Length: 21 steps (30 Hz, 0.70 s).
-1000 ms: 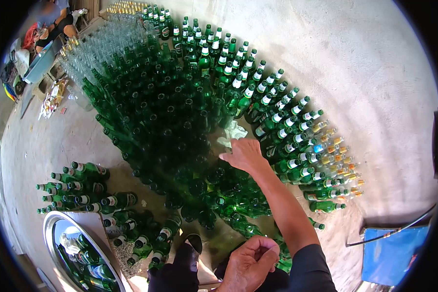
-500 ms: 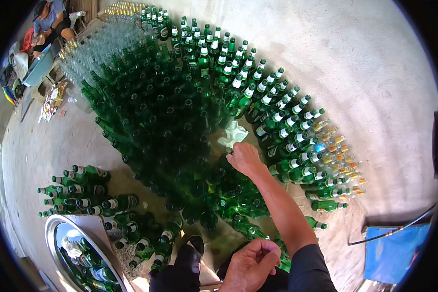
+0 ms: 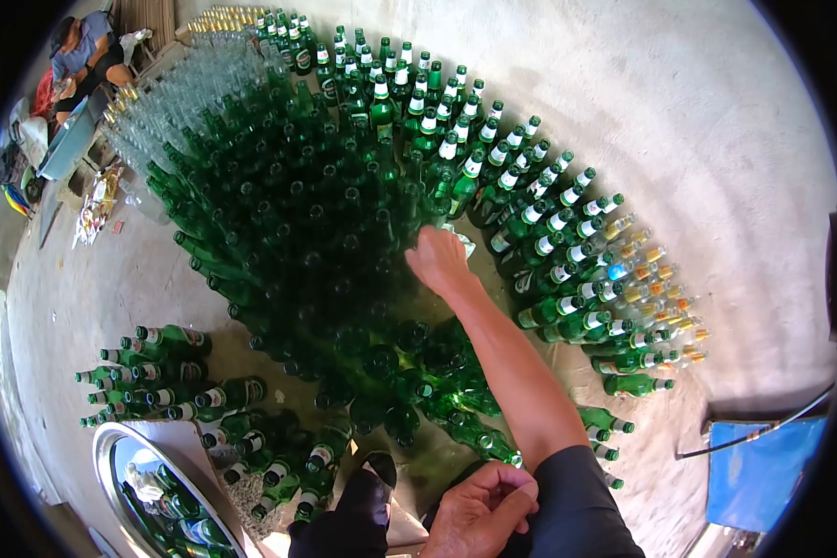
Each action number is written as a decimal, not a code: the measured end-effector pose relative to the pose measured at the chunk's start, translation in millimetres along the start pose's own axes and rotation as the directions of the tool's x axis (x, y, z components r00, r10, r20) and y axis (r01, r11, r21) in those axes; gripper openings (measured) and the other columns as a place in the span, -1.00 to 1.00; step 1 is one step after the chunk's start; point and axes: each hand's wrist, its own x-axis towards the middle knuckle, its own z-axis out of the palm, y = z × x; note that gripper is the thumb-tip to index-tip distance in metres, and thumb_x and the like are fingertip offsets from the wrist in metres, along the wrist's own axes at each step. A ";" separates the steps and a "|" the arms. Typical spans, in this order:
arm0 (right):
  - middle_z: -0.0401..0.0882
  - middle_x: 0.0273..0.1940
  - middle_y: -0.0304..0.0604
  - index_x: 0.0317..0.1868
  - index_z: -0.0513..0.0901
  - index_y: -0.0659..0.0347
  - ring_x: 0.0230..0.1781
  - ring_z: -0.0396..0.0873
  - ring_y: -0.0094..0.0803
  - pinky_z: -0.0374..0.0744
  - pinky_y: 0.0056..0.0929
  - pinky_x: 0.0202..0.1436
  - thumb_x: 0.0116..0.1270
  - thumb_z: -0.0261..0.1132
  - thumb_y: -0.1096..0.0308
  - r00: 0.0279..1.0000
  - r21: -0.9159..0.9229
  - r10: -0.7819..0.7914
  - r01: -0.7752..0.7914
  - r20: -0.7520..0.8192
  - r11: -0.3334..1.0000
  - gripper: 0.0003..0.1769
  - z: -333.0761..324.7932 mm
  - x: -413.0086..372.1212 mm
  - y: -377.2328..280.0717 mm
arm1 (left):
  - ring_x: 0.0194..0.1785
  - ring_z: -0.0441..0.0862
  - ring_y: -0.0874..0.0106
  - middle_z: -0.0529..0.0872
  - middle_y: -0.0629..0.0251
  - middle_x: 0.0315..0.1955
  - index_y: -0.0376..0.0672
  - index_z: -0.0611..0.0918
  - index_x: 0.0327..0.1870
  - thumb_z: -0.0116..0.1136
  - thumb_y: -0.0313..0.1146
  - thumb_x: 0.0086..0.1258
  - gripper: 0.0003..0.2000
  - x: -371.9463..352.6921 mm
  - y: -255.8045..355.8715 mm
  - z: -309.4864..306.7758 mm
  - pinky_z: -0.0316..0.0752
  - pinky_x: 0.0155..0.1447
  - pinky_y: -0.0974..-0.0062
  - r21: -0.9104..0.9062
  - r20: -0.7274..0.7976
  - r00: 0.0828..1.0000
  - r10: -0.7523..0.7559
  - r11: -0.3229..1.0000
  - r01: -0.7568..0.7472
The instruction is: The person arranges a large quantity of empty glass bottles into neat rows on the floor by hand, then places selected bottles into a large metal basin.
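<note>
My right hand reaches forward, its fingers curled closed, at the right edge of the dense group of green glass bottles. Whatever it grips, if anything, is hidden beneath the fingers. A crumpled whitish scrap lies partly behind that hand. Close to my body, my left hand is closed, thumb against bent fingers; what is inside, if anything, is hidden. Green bottles lie on their sides just beyond it. To the right, rows of green bottles with white neck labels curve around.
Clear bottles stand at the far left, near a seated person and a blue tub. A metal-rimmed tray holding bottles sits lower left, beside more green bottles. A blue panel is lower right.
My right hand has moved forward and slightly left, now covering much of the whitish scrap. My left hand stays almost where it was. The view has shifted slightly.
</note>
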 end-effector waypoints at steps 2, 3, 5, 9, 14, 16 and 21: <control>0.70 -0.34 0.25 -0.33 0.66 0.38 -0.22 0.70 0.18 0.66 0.01 -0.10 0.20 0.35 0.28 1.000 0.017 0.025 -0.025 -0.010 1.000 -0.74 3.6 2.7 -1.3 | -0.46 0.55 0.62 0.65 0.39 -0.45 -0.21 0.62 -0.16 0.19 -0.41 0.49 -0.92 -0.3 1.8 0.4 0.43 -0.35 0.63 0.005 -0.004 1.000 0.017 1.000 -0.017; 0.71 -0.31 0.24 -0.30 0.66 0.38 -0.20 0.70 0.16 0.66 -0.01 -0.08 0.21 0.36 0.25 0.998 0.032 0.050 -0.049 -0.023 0.998 -0.71 4.3 3.8 -0.2 | -0.46 0.55 0.62 0.65 0.39 -0.45 -0.21 0.62 -0.16 0.19 -0.41 0.49 -0.92 0.2 1.4 -0.1 0.43 -0.35 0.63 0.006 -0.003 1.000 0.017 1.000 -0.017; 0.71 -0.29 0.23 -0.27 0.65 0.38 -0.18 0.71 0.14 0.66 0.00 -0.07 0.21 0.39 0.19 0.996 0.042 0.088 -0.088 0.001 0.995 -0.66 5.9 4.6 1.9 | -0.45 0.54 0.62 0.65 0.38 -0.44 -0.21 0.62 -0.16 0.19 -0.41 0.50 -0.92 0.9 -0.2 -1.7 0.44 -0.34 0.62 0.014 0.002 0.999 0.044 0.999 -0.044; 0.72 -0.24 0.20 -0.26 0.65 0.37 -0.16 0.71 0.12 0.65 -0.01 -0.03 0.16 0.44 0.06 0.982 0.124 0.177 -0.183 0.060 0.975 -0.55 -3.5 -2.7 6.4 | -0.45 0.54 0.62 0.65 0.38 -0.43 -0.22 0.61 -0.16 0.19 -0.41 0.50 -0.92 0.7 0.4 -0.2 0.43 -0.35 0.62 0.002 0.022 0.999 0.045 0.999 -0.045; 0.73 -0.23 0.18 -0.27 0.66 0.38 -0.15 0.70 0.13 0.64 -0.03 -0.03 0.17 0.42 -0.02 0.976 0.257 0.205 -0.219 0.080 0.941 -0.49 -16.9 -22.9 15.5 | -0.45 0.54 0.61 0.64 0.37 -0.44 -0.24 0.60 -0.16 0.17 -0.42 0.50 -0.92 -1.1 -5.1 -0.6 0.44 -0.35 0.62 -0.007 0.046 0.998 0.043 0.999 -0.043; 0.72 -0.24 0.18 -0.27 0.66 0.38 -0.16 0.69 0.14 0.63 -0.03 -0.04 0.19 0.40 -0.03 0.969 0.245 0.201 -0.232 0.144 0.941 -0.48 -24.8 -34.1 20.9 | -0.45 0.54 0.60 0.64 0.36 -0.44 -0.23 0.59 -0.16 0.17 -0.43 0.49 -0.92 -3.0 -4.3 0.4 0.44 -0.35 0.61 -0.026 0.041 0.999 0.036 0.999 -0.035; 0.68 -0.22 0.21 -0.23 0.67 0.34 -0.13 0.65 0.15 0.58 -0.01 -0.01 0.28 0.36 -0.01 0.921 0.087 0.147 -0.190 0.362 0.978 -0.52 -83.8 -84.3 13.0 | -0.45 0.54 0.60 0.63 0.35 -0.44 -0.23 0.58 -0.18 0.18 -0.43 0.48 -0.93 -15.4 13.6 10.5 0.43 -0.35 0.61 -0.068 0.001 1.000 -0.001 0.998 0.001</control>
